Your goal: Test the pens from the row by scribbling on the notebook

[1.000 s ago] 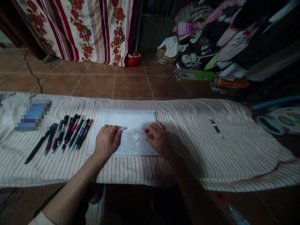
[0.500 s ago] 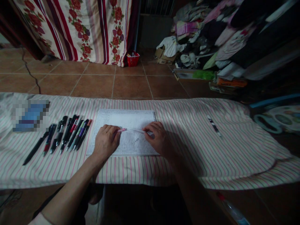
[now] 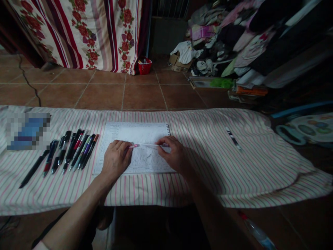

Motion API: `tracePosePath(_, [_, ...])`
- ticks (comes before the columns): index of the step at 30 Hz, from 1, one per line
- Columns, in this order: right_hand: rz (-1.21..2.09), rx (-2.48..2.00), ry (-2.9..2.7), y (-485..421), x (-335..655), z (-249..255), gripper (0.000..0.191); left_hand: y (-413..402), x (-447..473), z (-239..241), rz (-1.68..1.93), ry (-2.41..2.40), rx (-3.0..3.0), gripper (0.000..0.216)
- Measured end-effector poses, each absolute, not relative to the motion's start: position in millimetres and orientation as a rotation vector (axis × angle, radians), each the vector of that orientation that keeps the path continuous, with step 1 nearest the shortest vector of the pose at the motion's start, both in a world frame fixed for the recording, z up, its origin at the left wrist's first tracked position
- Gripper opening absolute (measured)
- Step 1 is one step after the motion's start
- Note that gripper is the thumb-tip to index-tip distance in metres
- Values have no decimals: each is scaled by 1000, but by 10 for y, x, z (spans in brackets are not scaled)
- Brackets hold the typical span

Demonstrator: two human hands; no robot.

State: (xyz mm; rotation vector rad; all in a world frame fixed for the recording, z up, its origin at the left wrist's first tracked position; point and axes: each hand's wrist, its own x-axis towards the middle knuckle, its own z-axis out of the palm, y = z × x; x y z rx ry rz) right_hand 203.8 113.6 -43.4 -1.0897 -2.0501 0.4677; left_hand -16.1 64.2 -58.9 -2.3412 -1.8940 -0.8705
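Observation:
Over an open spiral notebook [image 3: 144, 130] with writing on its pages, my two hands face each other. My left hand [image 3: 116, 158] is closed around a pink pen part [image 3: 134, 146], whose tip sticks out past the fingers. Between thumb and fingers, my right hand [image 3: 172, 152] pinches a thin white stick [image 3: 148, 144] that looks like a pen refill. Its left end meets or nearly meets the pink part; I cannot tell whether they are joined. A darker piece shows under the right fingers, too dim to make out.
Several pens [image 3: 78, 146] lie in a row left of the notebook, with a blurred-out blue object [image 3: 31, 132] beyond them. A black-and-white pen-like stick [image 3: 234, 139] rests on the striped cloth [image 3: 203, 139] at right. A bottle [image 3: 256, 231] is on the floor below.
The whole view has shifted slightly to the left. The white stick now lies more level, and my right fingers have moved a little along it. Both hands keep their hold.

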Motion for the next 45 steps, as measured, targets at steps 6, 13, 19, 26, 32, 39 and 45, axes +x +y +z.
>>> tracePosePath(6, [523, -1095, -2003, 1131, 2018, -423, 9, 646, -153, -595, -854, -1863, -2360, 15])
tracePosePath(13, [606, -1145, -1929, 1132, 2013, -410, 7, 649, -156, -610, -852, -1830, -2372, 14])
tracePosePath(19, [724, -1182, -1822, 1140, 2018, -389, 6, 656, -158, -629, -870, -1836, -2366, 14])
tracePosePath(26, [979, -1256, -1617, 1152, 2062, -360, 11, 650, -155, -608, -888, -1869, -2361, 16])
tracePosePath(32, [1105, -1226, -1551, 1149, 2075, -342, 14, 655, -154, -614, -888, -1870, -2363, 18])
tracePosePath(39, [1033, -1235, -1622, 1140, 2065, -315, 14, 649, -164, -608, -897, -1861, -2374, 19])
tracePosePath(45, [1032, -1239, -1651, 1139, 2056, -314, 15, 660, -151, -622, -935, -1815, -2384, 18])
